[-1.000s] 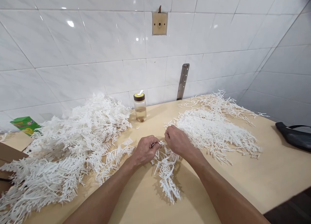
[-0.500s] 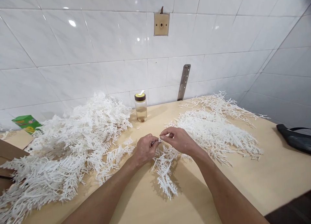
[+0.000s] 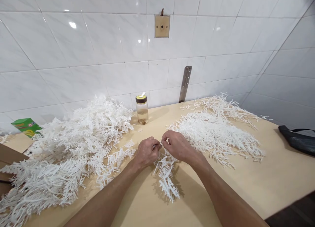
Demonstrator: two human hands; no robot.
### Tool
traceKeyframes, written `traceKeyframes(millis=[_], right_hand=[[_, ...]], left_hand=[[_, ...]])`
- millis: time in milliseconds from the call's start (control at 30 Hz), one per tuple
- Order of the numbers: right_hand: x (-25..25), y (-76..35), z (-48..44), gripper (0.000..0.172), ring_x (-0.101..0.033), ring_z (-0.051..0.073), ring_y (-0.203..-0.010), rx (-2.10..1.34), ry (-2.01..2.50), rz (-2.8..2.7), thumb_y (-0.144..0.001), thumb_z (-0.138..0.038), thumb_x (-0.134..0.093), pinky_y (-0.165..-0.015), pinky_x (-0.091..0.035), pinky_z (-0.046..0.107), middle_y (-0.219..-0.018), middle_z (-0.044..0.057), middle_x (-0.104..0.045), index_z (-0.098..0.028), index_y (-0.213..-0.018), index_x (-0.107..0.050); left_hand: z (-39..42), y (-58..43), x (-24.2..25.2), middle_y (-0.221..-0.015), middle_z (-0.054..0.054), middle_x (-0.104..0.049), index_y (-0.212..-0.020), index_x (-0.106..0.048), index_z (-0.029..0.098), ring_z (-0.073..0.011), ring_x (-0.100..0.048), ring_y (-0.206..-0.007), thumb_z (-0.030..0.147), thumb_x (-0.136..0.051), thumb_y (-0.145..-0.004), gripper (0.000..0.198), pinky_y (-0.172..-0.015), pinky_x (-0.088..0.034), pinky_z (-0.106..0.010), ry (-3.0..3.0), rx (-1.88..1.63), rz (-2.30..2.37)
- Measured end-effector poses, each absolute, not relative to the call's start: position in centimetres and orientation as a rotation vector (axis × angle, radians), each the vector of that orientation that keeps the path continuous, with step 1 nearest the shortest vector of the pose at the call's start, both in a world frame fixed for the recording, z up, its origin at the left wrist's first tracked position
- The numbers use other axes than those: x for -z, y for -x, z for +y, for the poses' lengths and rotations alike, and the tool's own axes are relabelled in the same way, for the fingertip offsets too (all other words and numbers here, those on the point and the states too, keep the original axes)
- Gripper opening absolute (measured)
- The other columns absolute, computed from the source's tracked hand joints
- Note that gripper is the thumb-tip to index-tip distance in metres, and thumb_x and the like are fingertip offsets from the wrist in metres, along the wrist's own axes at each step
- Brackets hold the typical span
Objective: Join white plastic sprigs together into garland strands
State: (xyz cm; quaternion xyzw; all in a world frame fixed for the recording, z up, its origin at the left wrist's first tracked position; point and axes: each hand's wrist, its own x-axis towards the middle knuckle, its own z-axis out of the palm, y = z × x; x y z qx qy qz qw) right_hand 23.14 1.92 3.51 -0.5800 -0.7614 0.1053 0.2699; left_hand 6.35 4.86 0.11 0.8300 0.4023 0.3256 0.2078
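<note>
My left hand [image 3: 147, 151] is closed, with thumb and forefinger pinching a white branching plastic sprig [image 3: 167, 176]. The sprig hangs down toward me from between my hands, its lower end over the table. Close against the left fingertips, my right hand [image 3: 176, 144] is pinched too, at the sprig's top end; the small bit between its fingers is mostly hidden. To the left rises a large heap of white branching sprigs [image 3: 81, 145]. On the right lies a flatter pile of similar white pieces [image 3: 216, 132].
A lidded jar of pale liquid [image 3: 142, 110] stands behind my hands on the wooden table [image 3: 246, 187]. A metal strip [image 3: 185, 84] leans against the tiled wall. A green box [image 3: 26, 127] sits far left, a black bag [image 3: 297, 139] at the right edge.
My right hand has turned slightly and its fingers have curled in closer to the left fingertips. The left hand and the hanging sprig stay nearly in place.
</note>
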Motion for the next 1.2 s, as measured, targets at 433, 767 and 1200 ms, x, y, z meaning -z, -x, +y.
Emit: traceKeyframes(millis=[433, 767, 1200], right_hand=[[-2.4, -27.4, 4.3, 0.009, -0.058, 0.019, -0.072, 0.017, 1.898, -1.546, -0.088, -0.020, -0.052, -0.070, -0.041, 0.032, -0.088, 0.007, -0.066, -0.017, -0.088, -0.061], [-3.1, -23.5, 2.6, 0.016, -0.060, 0.013, -0.063, -0.510, 1.330, -1.944, -0.084, -0.031, -0.060, -0.063, -0.047, 0.028, -0.095, 0.004, -0.072, -0.021, -0.091, -0.071], [-4.1, -23.8, 2.1, 0.021, -0.058, 0.013, -0.062, -0.560, 1.502, -1.947, -0.087, -0.026, -0.051, -0.056, -0.040, 0.024, -0.072, 0.002, -0.069, -0.019, -0.082, -0.071]], left_hand=[[5.0, -6.0, 0.3, -0.066, 0.000, -0.054, -0.069, -0.068, 0.017, -0.0109, -0.048, -0.060, 0.021, -0.056, -0.084, 0.020, -0.060, -0.034, -0.025, -2.244, -1.028, 1.176], [5.2, -6.0, 0.1, -0.061, 0.000, -0.050, -0.060, -0.063, 0.017, -0.0108, -0.043, -0.057, 0.023, -0.054, -0.085, 0.027, -0.057, -0.030, -0.025, -2.233, -1.027, 1.187], [4.5, -6.6, -0.7, -0.062, 0.001, -0.051, -0.061, -0.058, 0.017, -0.0104, -0.045, -0.058, 0.030, -0.058, -0.083, 0.026, -0.056, -0.033, -0.024, -1.967, -1.045, 1.164]])
